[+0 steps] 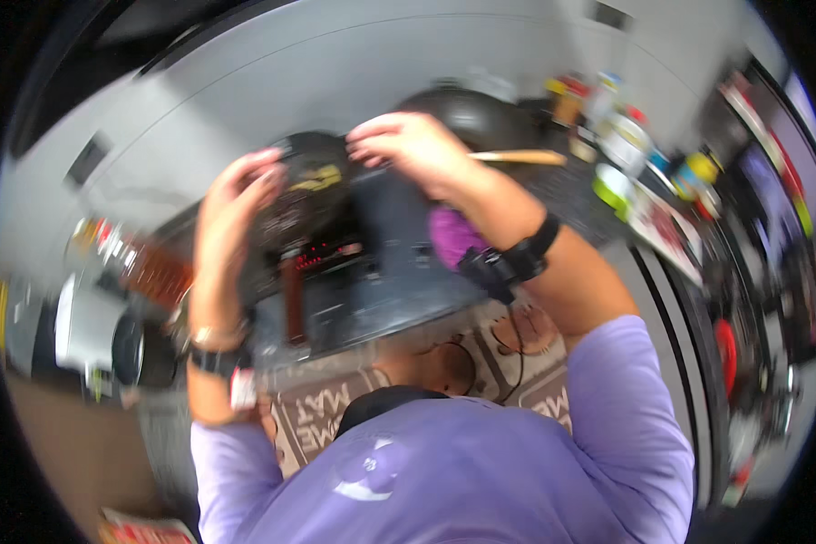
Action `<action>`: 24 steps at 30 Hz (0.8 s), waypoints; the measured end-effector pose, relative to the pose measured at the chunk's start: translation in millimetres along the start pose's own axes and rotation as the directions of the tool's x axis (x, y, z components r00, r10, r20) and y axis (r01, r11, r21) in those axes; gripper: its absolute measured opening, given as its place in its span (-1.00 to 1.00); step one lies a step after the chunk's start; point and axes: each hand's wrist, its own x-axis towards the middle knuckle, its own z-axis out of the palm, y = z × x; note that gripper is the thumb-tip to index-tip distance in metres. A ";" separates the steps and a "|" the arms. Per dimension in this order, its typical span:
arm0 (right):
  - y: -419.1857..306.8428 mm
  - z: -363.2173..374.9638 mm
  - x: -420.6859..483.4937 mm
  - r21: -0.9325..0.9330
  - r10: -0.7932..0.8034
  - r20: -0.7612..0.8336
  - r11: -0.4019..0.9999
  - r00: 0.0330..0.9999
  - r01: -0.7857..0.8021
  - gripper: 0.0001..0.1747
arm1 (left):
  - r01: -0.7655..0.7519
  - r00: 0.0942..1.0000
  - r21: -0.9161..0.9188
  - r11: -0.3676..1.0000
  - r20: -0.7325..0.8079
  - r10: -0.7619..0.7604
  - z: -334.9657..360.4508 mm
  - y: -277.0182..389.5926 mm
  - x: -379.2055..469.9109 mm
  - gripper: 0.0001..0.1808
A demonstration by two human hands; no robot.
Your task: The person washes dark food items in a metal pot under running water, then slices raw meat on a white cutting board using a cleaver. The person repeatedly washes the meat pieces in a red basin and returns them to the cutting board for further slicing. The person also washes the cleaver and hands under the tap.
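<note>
Both hands are raised over a dark wok (306, 146) with a brown handle (292, 296) that points toward me. Some yellowish food (316, 178) lies in the wok. Above its left rim is my left hand (248, 183), fingers curled, with nothing plainly held; blur hides the fingertips. My right hand (394, 143) hovers by the wok's right rim, fingers bent, and I cannot tell if something small is between them. Under my right forearm a purple cloth or pad (452, 238) shows in part. Beneath the wok, red lights glow on a dark cooktop (323, 262).
A lidded dark pan (472, 115) stands at the back, near a wooden-handled utensil (530, 158). Bottles and jars (619, 139) and a cutting board with reddish food (666, 224) are on the right. A large oil bottle (149, 268) and a white appliance (88, 333) stand left.
</note>
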 end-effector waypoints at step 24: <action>-30.1 -392.8 -812.4 0.387 0.441 -0.882 0.879 0.168 -0.277 -0.79 | 0.308 0.075 0.081 0.948 0.991 -0.109 842.3 19.6 -156.4 -0.77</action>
